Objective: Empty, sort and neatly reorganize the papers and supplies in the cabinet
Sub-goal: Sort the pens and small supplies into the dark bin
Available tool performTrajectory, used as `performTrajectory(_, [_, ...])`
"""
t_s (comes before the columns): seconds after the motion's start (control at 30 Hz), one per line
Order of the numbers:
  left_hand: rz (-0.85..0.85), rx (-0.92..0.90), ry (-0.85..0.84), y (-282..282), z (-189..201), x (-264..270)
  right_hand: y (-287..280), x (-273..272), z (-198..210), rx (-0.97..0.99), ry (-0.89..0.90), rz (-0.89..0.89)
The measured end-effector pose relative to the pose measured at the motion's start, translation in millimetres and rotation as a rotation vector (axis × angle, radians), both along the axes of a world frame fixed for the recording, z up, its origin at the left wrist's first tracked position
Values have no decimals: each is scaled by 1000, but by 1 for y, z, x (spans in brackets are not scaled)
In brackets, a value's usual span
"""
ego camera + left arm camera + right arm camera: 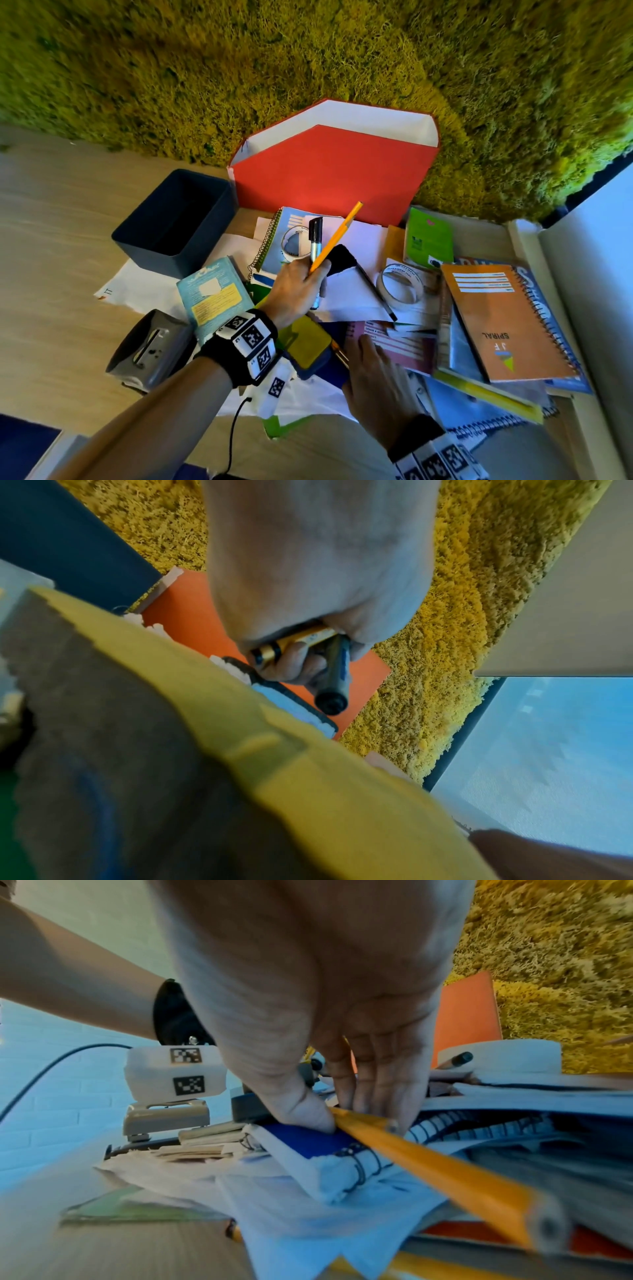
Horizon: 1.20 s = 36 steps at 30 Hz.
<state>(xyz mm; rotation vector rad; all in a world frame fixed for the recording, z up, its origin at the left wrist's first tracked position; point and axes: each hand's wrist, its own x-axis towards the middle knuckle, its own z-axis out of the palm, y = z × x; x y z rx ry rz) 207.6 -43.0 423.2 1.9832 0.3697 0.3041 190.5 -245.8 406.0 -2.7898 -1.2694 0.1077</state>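
- File holder (329, 174): upright at the back of the table (51, 240), against the moss wall (308, 61).
- Bin (178, 222): just left of the file holder.
- Hole punch (150, 346): near left, before the bin.
- Pile of papers (342, 298): before the file holder.
- Tape roll (400, 284): on the pile.
- Spiral notebook (503, 322): on the pile's right side.

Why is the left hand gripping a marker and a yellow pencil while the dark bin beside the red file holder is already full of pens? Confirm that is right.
One detail is wrong: the dark bin is empty, as the head view shows. The rest stands: the left hand grips a marker and a yellow pencil, and the bin sits beside the red file holder.
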Motion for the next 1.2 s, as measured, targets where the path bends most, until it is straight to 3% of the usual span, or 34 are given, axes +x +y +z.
performTrajectory(0.17, [17,9,11,0,3,6,-6,4,-1,-45,28,1])
performTrajectory(0.3, [-49,-85,-16,-5,8,8,-12,17,17,-19,83,9])
performTrajectory(0.43, [-115,115,-66,-11,13,8,-25,38,31,28,119,51])
performTrajectory(0.53, [-293,156,-123,-19,23,6,-24,58,62,185,90,82])
performTrajectory(0.67, [-422,240,6,-23,31,8,-20,86,105,233,21,150])
performTrajectory(0.8, [-358,417,64,-18,41,9,-7,100,129,287,37,211])
performTrajectory(0.87, [-298,472,-5,-13,43,7,4,103,134,337,-38,238])
performTrajectory(0.93, [-224,529,33,-8,44,4,16,102,138,479,-153,263])
performTrajectory(1.0, [-152,481,86,1,44,1,24,103,137,714,-245,242])
performTrajectory(1.1, [-50,256,171,24,45,-5,37,108,121,982,-201,72])
performTrajectory(1.13, [-25,167,186,30,47,-7,40,114,108,969,-181,7])
performTrajectory(1.2, [14,-12,178,44,50,-11,49,124,78,691,-169,-100])
